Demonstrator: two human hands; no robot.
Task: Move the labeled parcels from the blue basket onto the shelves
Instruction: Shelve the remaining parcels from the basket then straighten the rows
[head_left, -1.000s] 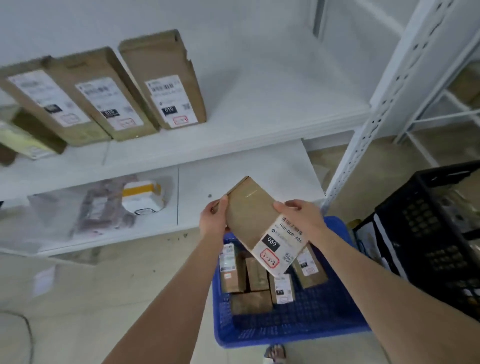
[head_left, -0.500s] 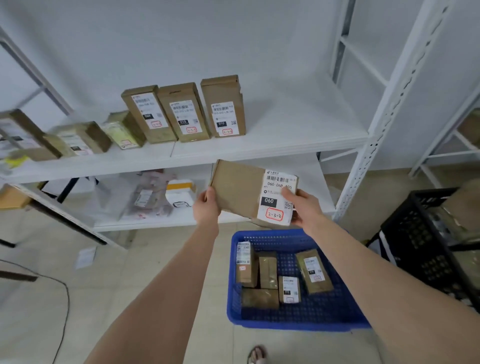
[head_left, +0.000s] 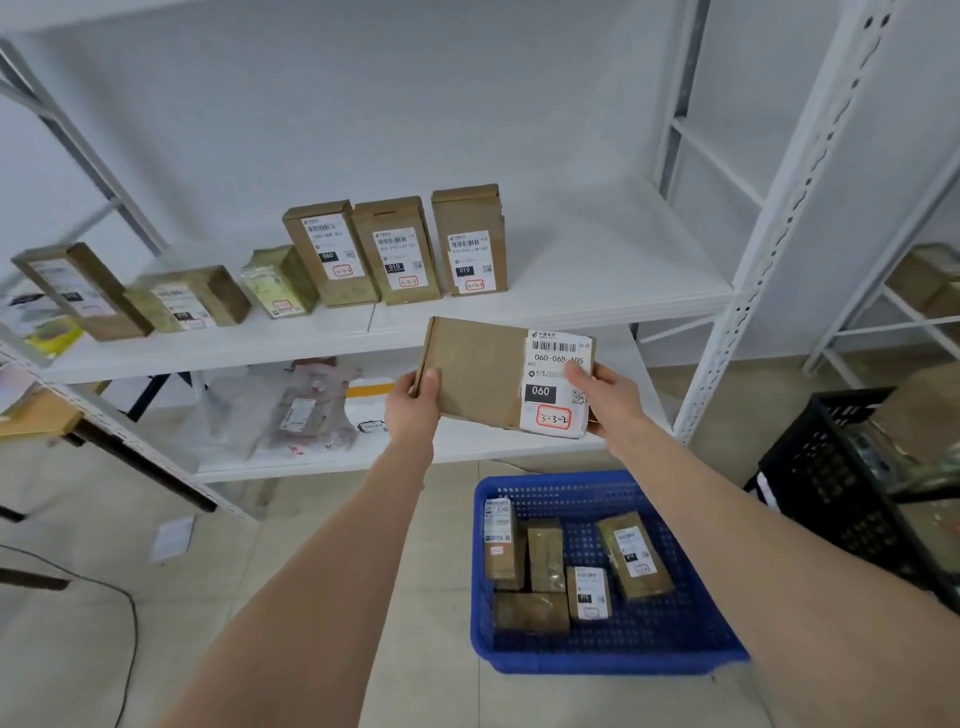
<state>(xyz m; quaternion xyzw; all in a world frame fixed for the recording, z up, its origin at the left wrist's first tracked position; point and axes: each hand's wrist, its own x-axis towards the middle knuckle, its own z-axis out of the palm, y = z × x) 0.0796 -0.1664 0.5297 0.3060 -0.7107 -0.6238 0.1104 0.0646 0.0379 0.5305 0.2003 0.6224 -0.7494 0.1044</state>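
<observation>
**Parcel 060-068-A05: held in front of the rack**

1. Parcel. A flat brown cardboard parcel (head_left: 478, 371) is held in the air with its broad face up. It sits in front of the rack, level with the gap between the upper shelf (head_left: 597, 283) and the lower shelf (head_left: 467, 444). It is past the far rim of the blue basket (head_left: 597, 662).

2. Label. A white label (head_left: 553, 364) covers the right end of the parcel. Legible text: a barcode, "060-068-A05", "060" in white on a black block, a QR code, and handwritten "3-3-2" inside a red outline. The small print is too fine to read.

3. Hands. The left hand (head_left: 418, 402) grips the left short end, thumb on the top face, the other fingers hidden underneath. The right hand (head_left: 608, 400) grips the right end, thumb pressed on the label and fingers curled below.

4. Basket. It stands on the floor and holds five brown parcels (head_left: 636, 553). Three show white labels, whose text is unreadable.

5. Upper shelf. Three parcels (head_left: 397, 252) stand upright in a row, close together, near the middle of the shelf. Their black blocks read "060", "010", "010" from the left. The red-outlined handwriting is not clearly legible. More parcels lie toward the left end.

6. Lower shelf. Clear plastic bags (head_left: 306, 410) lie on its left part.

7. A black crate (head_left: 831, 467) stands to the right of the basket.
</observation>
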